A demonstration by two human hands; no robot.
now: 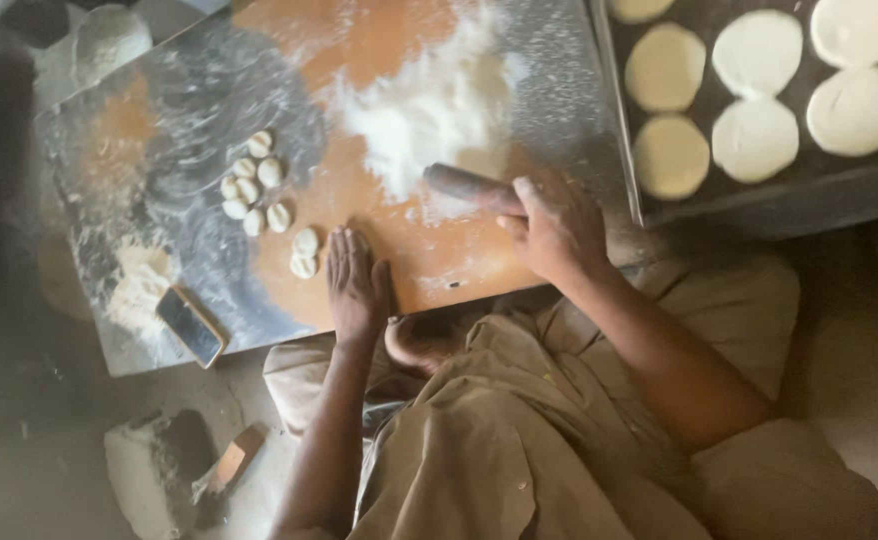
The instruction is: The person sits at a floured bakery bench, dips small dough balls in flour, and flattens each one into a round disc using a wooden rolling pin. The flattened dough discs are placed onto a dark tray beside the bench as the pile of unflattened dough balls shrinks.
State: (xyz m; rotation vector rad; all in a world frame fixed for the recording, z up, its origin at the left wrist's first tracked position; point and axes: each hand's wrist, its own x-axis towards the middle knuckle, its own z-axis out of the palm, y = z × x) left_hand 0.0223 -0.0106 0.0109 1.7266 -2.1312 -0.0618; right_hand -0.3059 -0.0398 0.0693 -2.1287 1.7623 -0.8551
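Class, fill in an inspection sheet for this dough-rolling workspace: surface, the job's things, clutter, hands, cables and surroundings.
Surface: board, orange-brown where bare, smeared with flour, with a flour heap at its far side.
Job's things: rolling pin on the board; small dough pieces clustered left of centre, two more nearer the left hand.
Clutter: phone on the board's near left corner, beside a flour clump.
Hands: left hand flat on the board, palm down; right hand gripping the rolling pin's end.
Cables: nothing seen.
Surroundings: dark tray to the right holding flattened dough rounds; the person sits on the floor.
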